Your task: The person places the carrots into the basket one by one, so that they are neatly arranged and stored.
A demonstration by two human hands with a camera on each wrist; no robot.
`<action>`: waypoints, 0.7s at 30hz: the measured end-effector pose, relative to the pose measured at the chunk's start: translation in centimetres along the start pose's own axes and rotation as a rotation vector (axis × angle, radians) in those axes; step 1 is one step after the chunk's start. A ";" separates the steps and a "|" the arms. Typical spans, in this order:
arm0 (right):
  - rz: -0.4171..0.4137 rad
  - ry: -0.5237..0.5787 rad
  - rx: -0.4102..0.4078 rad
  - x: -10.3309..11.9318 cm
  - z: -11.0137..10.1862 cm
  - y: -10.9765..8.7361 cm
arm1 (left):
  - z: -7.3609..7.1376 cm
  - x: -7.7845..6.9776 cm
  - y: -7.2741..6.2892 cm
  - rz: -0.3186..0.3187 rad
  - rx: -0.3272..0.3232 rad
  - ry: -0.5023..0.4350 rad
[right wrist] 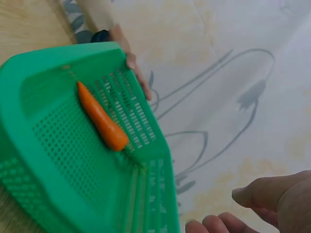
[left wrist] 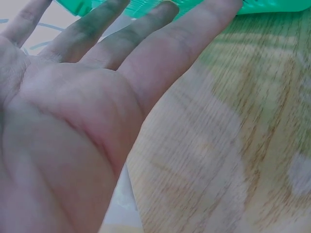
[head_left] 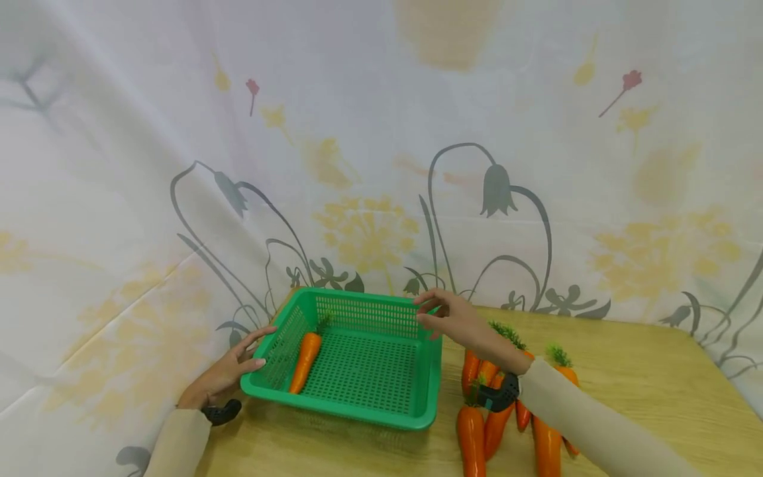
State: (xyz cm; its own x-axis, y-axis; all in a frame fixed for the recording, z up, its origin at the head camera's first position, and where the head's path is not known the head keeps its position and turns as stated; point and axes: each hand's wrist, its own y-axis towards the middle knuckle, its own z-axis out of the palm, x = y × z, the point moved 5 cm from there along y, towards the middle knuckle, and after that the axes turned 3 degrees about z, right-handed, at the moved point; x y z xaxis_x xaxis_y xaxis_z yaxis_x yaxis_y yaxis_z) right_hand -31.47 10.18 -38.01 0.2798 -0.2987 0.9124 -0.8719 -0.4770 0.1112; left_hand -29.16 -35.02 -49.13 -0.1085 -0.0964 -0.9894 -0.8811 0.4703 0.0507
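A green plastic basket (head_left: 334, 412) with perforated walls stands on the wooden table. Inside, along its left side, lies one orange carrot (head_left: 306, 362) with a green top. My left hand (head_left: 223, 372) touches the basket's left rim, its fingers extended along the outside and the thumb at the edge. In the left wrist view its palm (left wrist: 73, 126) faces the camera and holds nothing. Over the basket's back right corner is my right hand (head_left: 456, 321), fingers loosely bent with a gap between thumb and fingertips. The right wrist view shows nothing between its thumb (right wrist: 262, 194) and fingers.
To the right of the basket, several carrots (head_left: 471, 440) with leafy tops lie in a pile, partly hidden under my right forearm. The wooden table (head_left: 638, 391) extends further right. Behind it hangs a pale flower-printed cloth (head_left: 381, 165), which also covers the left side.
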 end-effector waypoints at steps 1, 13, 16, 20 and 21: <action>-0.002 -0.003 -0.009 -0.2 -0.5 -0.6 | 0.0 0.1 0.0 -0.006 -0.001 0.004; 0.070 -0.045 -0.132 -3.4 -6.3 -7.3 | -0.1 -0.4 0.0 0.017 0.002 0.075; 0.123 -0.040 -0.155 -4.1 -7.2 -8.9 | 0.0 -0.4 -0.2 0.000 -0.003 0.087; 0.176 -0.069 -0.191 -4.9 -8.4 -10.9 | 0.0 -0.3 -0.2 -0.011 0.006 0.068; 0.178 -0.082 -0.200 -5.1 -8.7 -11.4 | 0.0 -0.3 -0.2 -0.011 0.011 0.059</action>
State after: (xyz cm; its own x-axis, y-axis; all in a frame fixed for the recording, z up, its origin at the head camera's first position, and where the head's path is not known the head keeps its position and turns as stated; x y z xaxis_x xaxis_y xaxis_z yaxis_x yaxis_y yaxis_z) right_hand -26.45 24.29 -40.49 0.1399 -0.4325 0.8907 -0.9699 -0.2410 0.0353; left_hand -28.97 -35.08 -48.87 -0.1262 -0.1525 -0.9802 -0.8774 0.4782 0.0385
